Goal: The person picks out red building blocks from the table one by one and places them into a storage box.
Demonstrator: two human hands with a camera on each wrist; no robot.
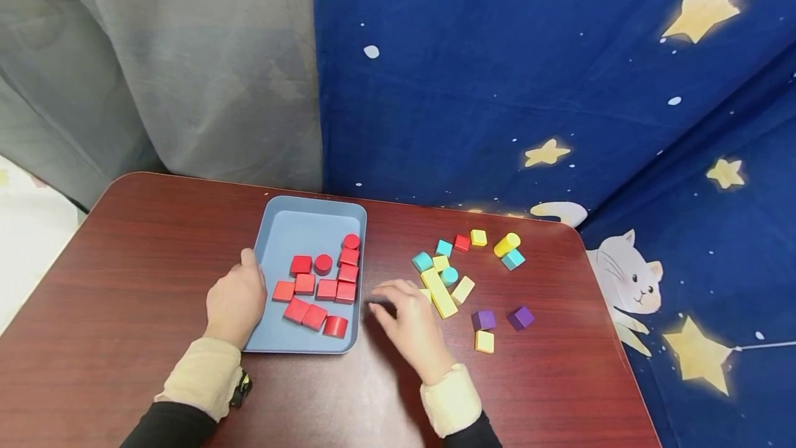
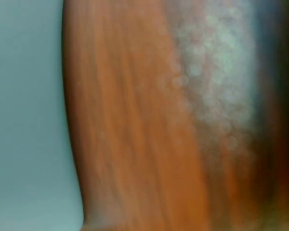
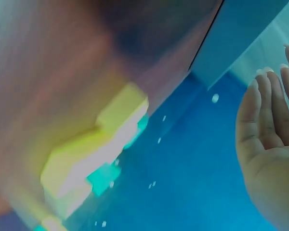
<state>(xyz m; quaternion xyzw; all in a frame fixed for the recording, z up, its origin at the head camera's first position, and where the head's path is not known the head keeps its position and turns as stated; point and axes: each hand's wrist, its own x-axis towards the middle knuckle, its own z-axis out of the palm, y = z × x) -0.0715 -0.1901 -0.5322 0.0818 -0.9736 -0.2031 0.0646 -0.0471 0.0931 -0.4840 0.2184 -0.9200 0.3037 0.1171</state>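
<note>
My left hand (image 1: 236, 303) holds the left rim of a shallow blue-grey tray (image 1: 311, 227). Its fingers are partly hidden against the tray's side. Red blocks (image 1: 326, 290), several cubes and some rounded pieces, lie in the tray's middle and right side. Just off the tray's right rim is my right hand (image 1: 410, 327), its fingers loosely bent and apart from the thumb. Nothing is held there; the right wrist view shows the bent fingers (image 3: 274, 103) too. A long yellow block (image 1: 439, 293) lies right beside that hand. In the left wrist view the tray (image 2: 29, 120) is blurred and no fingers show.
Right of the tray lie a red cube (image 1: 462, 243), a yellow cylinder (image 1: 507, 245), a turquoise half-round block (image 1: 422, 262), purple cubes (image 1: 521, 318) and a yellow cube (image 1: 484, 342). Curtains (image 1: 435, 88) hang behind the brown table (image 1: 155, 247).
</note>
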